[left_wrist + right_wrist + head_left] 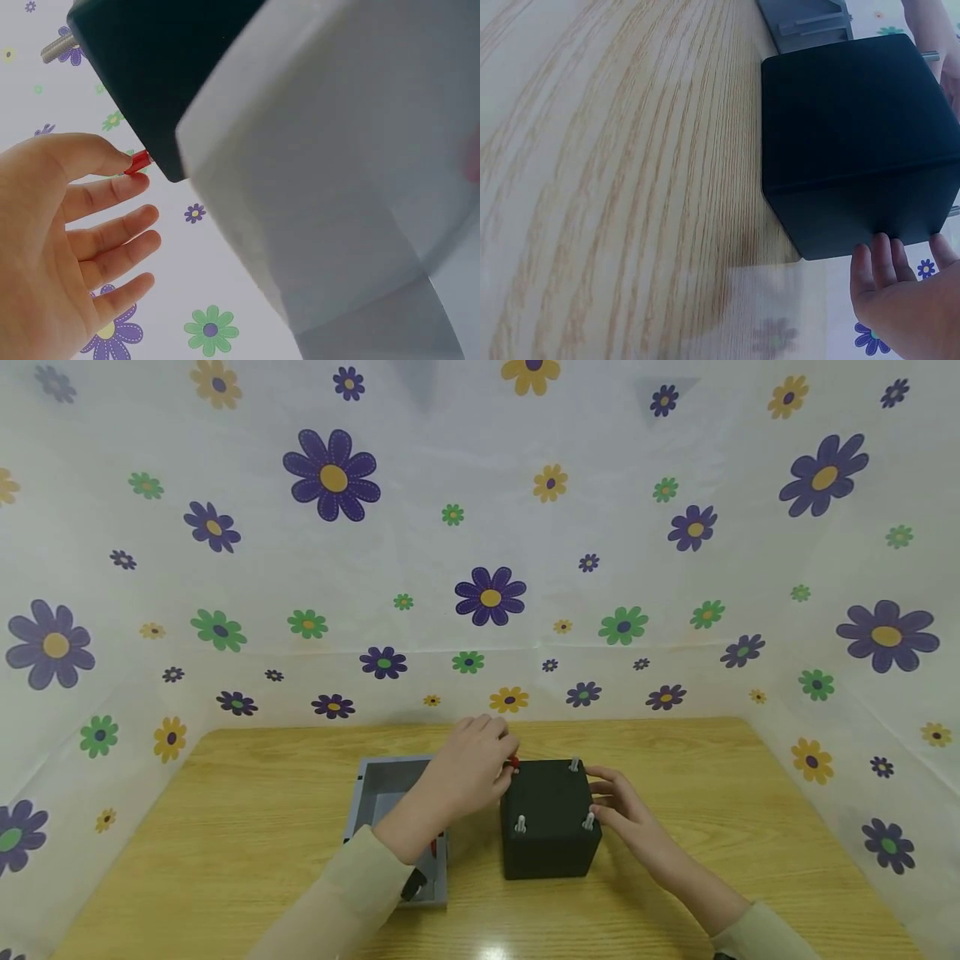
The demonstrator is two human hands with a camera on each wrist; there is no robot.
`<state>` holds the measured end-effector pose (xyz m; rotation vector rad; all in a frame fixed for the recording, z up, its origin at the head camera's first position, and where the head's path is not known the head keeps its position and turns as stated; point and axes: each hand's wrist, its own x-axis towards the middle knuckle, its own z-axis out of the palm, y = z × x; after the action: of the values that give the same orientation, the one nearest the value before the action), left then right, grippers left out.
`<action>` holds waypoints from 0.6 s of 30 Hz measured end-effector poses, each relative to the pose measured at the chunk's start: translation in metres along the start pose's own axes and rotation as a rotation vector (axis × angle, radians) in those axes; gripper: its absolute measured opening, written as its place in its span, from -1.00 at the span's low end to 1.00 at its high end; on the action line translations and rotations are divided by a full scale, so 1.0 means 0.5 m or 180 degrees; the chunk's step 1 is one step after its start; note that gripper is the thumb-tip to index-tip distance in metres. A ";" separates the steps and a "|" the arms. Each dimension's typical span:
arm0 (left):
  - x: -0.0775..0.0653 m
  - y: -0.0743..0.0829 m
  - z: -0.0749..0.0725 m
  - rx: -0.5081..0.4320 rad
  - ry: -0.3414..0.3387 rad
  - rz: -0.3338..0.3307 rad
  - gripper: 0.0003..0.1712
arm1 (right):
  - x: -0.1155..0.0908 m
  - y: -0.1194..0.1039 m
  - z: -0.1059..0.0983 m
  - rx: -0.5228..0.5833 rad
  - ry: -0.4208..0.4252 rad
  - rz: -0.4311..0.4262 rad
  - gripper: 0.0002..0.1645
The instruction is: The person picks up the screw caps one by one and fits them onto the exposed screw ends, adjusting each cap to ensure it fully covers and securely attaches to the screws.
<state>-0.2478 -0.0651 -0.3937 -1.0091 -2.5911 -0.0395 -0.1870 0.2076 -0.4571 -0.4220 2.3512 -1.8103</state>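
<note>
A black box (549, 797) stands on the wooden table, with threaded metal bolts rising from the corners of its top, such as the near-left bolt (521, 824). At the far-left corner my left hand (468, 764) pinches a small red cylindrical piece (138, 162) between thumb and index finger; its other fingers are spread apart. The piece meets the box's corner, and a bolt under it is mostly hidden. My right hand (630, 818) rests its fairly straight fingers against the box's right side, the thumb close to the near-right bolt (588, 821).
Left of the box sits a grey tray (362, 802), partly covered by my left forearm, with a red item (433, 848) inside. A white flower-printed sheet (420, 552) encloses the back and sides of the table (247, 827).
</note>
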 end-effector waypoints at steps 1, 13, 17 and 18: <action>0.000 -0.001 -0.001 -0.0001 -0.0025 -0.0012 -0.81 | 0.000 -0.001 0.000 -0.0003 -0.0014 -0.0004 -0.37; -0.010 -0.014 -0.010 -0.0008 -0.0073 -0.0037 -0.84 | 0.001 0.005 -0.002 0.0007 -0.0032 -0.0024 -0.37; -0.016 -0.019 -0.010 0.0005 -0.0079 -0.0032 -0.86 | 0.001 0.004 -0.002 0.0003 -0.0045 -0.0053 -0.37; -0.017 -0.020 -0.010 0.0013 -0.0090 -0.0034 -0.86 | 0.000 0.003 -0.002 0.0005 -0.0047 -0.0060 -0.37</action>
<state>-0.2467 -0.0790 -0.3908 -1.0015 -2.6211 -0.0226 -0.1877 0.2087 -0.4585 -0.4569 2.3440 -1.8107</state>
